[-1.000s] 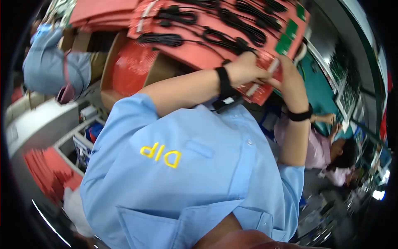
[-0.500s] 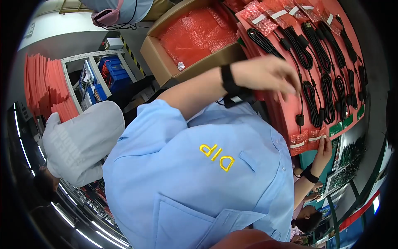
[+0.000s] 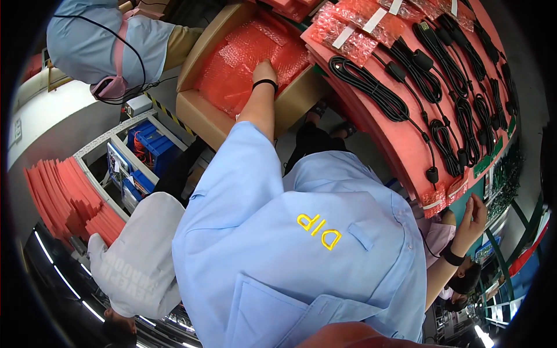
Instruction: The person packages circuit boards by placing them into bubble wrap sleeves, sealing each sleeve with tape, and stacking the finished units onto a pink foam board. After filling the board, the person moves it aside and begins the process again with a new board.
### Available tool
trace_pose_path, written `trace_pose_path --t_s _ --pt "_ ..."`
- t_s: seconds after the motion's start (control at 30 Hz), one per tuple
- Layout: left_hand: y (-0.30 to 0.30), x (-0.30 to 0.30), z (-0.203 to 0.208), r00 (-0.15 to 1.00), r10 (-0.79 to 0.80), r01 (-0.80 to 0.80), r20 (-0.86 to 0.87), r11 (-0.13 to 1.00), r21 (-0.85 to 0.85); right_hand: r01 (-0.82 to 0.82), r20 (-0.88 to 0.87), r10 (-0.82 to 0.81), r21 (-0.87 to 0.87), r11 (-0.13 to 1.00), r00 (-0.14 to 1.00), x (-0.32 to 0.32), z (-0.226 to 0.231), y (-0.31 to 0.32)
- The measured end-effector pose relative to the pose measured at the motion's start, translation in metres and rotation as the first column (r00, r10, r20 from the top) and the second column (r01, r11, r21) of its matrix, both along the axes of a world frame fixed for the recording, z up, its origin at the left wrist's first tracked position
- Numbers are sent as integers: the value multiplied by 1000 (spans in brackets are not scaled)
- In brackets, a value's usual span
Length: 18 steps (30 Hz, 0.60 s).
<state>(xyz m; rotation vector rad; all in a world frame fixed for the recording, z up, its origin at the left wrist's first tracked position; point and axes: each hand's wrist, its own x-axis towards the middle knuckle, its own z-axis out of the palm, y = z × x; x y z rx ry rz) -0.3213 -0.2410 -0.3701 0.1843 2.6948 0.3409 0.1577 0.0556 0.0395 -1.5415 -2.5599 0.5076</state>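
Left hand (image 3: 264, 71) had moved from the foam stack (image 3: 406, 143)'s edge into the carton (image 3: 203, 116).
Walls surrounded it at the red bubble bags (image 3: 232, 64), its grip impossible to tell; right hand (image 3: 473, 219), released, hung just beyond the stack's edge. Open room separated stack and carton.

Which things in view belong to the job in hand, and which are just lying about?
Seemingly the job:
left hand, inside cardboard box with red bubble wrap
right hand, apparently empty, near red pouches
black coiled cables on pink foam sheet

Apparently just lying about:
salmon stack, far left
blue bin
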Motion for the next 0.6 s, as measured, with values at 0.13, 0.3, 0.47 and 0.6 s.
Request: trace_pose_path --t_s 0.13,0.3,0.47,0.6 --pt "-1 -11 45 985 -72 75 155 997 -9 -11 -35 9 -38 999 999 -4 -2 1" --pt "-18 -10 129 994 -83 85 76 996 -21 -24 -146 19 -30 999 989 -34 8 -1" --pt "9 41 264 708 -89 -703 701 8 711 -49 -542 -171 -368 928 823 -46 14 -11" --pt "66 133 369 727 -483 -577 488 -44 816 -489 -685 -332 -709 508 648 -83 28 -47"
